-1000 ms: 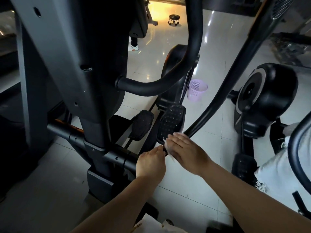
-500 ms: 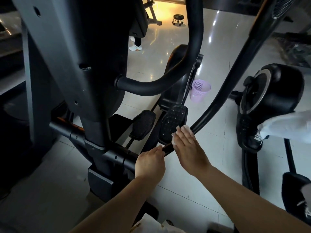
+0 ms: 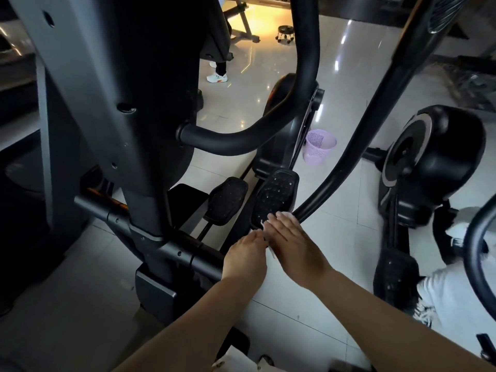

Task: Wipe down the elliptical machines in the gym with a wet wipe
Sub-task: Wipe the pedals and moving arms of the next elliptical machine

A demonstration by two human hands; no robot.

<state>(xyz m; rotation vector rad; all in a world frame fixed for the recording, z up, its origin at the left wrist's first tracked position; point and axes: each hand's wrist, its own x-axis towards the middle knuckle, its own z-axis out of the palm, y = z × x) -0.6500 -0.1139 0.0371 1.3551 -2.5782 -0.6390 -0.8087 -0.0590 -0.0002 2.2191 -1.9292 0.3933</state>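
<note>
Pinching looms if pedal [image 3: 276, 196] swings: right hand [image 3: 294, 244] presses wet wipe [image 3: 266, 224] flat-fingered beside it. Grip of left hand [image 3: 245, 255] is unclear.

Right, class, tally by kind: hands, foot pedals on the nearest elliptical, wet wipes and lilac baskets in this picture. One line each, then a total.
Hands: 2, left hand, right hand
Foot pedals: 2, left pedal, right pedal
Wet wipes: 1, wet wipe
Baskets: 1, lilac basket
Total: 6
</note>
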